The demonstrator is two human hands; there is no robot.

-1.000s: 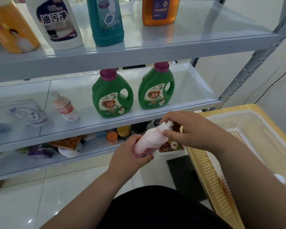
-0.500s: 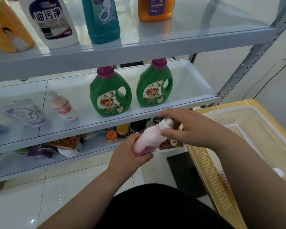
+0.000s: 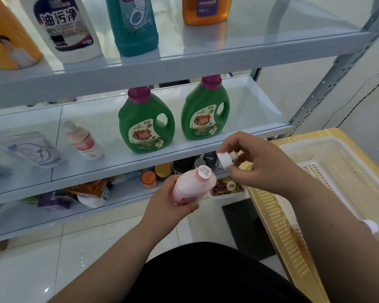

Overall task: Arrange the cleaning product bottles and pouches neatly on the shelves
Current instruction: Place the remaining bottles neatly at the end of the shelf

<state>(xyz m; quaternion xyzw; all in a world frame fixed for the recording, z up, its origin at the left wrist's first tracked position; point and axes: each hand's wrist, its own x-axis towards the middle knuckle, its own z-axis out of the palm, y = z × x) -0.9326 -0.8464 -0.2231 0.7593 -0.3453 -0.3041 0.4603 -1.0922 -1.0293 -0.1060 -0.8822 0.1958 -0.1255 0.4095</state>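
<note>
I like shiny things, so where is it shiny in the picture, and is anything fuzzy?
Head view: small bright glints on the floor tiles, soft glare along the top shelf; the pouch at far left looks blurry, and the shelf lines bend from the wide lens.

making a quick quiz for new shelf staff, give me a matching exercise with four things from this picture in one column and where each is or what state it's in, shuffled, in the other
Things
1. pink bottle
2. white cap
3. green jugs
4. orange bottle

Place or state
A. standing upright side by side on the middle shelf
B. pinched in the right hand, off its bottle
C. on the top shelf, to the right of the teal bottle
D. held in the left hand, neck open

Pairs: 1-D, 2-B, 3-A, 4-C
</note>
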